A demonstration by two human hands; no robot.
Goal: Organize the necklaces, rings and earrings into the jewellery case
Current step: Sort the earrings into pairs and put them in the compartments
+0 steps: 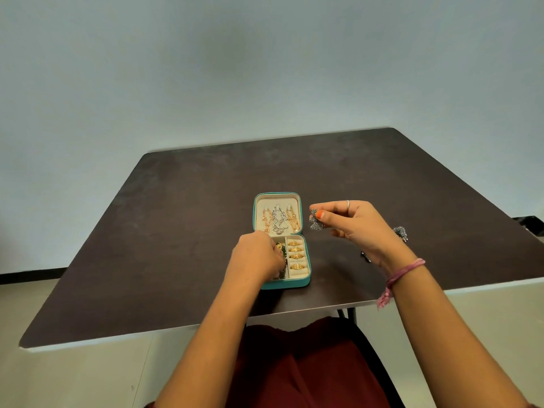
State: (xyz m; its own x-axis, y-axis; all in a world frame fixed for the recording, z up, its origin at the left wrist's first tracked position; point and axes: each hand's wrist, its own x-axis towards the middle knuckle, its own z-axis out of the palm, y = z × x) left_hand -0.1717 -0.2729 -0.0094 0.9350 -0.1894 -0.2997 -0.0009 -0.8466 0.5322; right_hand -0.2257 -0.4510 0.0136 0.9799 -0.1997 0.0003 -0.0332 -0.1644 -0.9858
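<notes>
Beside open case [306, 254], right hand [356, 228] pinching silver earring [316, 222], left hand [256, 257] curled inside, grip unclear

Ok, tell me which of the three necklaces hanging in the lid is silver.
The middle necklace: it is silver, while the ones on either side of it, left and right, are gold.

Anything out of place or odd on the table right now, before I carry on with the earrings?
Nothing damaged or spilled. Two dark earrings lie loose on the table outside the jewellery case: one beyond the right hand, one mostly hidden beside that wrist. The right hand pinches a silver earring; the left hand reaches into the case.
</notes>
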